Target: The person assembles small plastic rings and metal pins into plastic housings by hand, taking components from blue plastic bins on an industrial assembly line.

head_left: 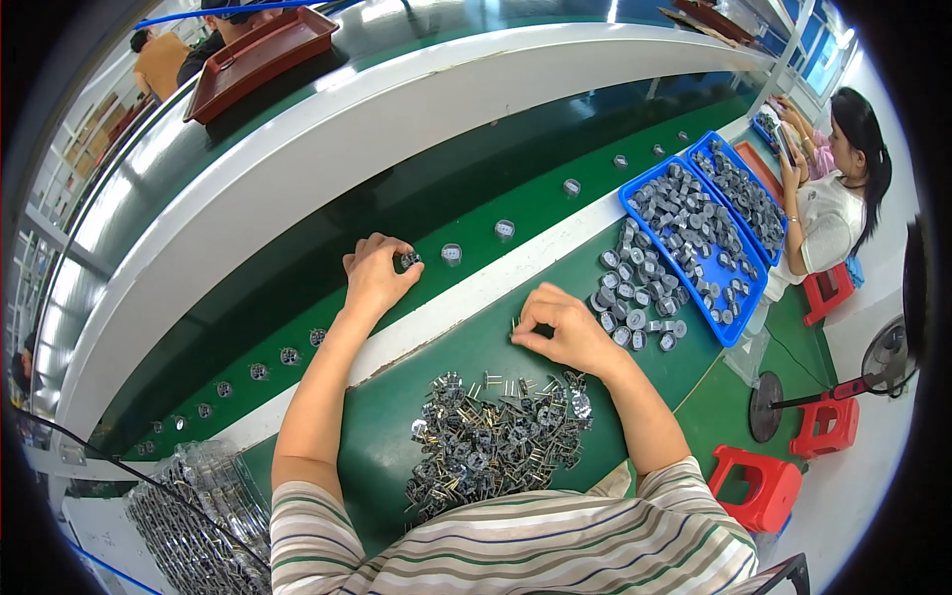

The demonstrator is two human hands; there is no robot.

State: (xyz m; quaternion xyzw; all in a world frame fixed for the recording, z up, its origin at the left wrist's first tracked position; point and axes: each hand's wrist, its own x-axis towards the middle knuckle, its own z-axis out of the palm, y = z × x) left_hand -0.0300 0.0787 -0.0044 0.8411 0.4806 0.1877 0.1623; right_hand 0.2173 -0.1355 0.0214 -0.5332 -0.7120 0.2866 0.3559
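Note:
My left hand is over the green conveyor belt, thumb and fingers closed on a small dark round component. To its right, a clear round piece with a pale centre lies on the belt. My right hand is above the green worktable, its fingertips pinched. A small component with a metal pin shows at those fingertips, mostly hidden. Below both hands spreads a heap of dark components with metal pins.
Grey round caps are piled right of my right hand, beside two blue trays of similar caps. Spaced pieces line the belt. A co-worker sits at the right, near red stools and a fan. Stacked clear plastic trays stand lower left.

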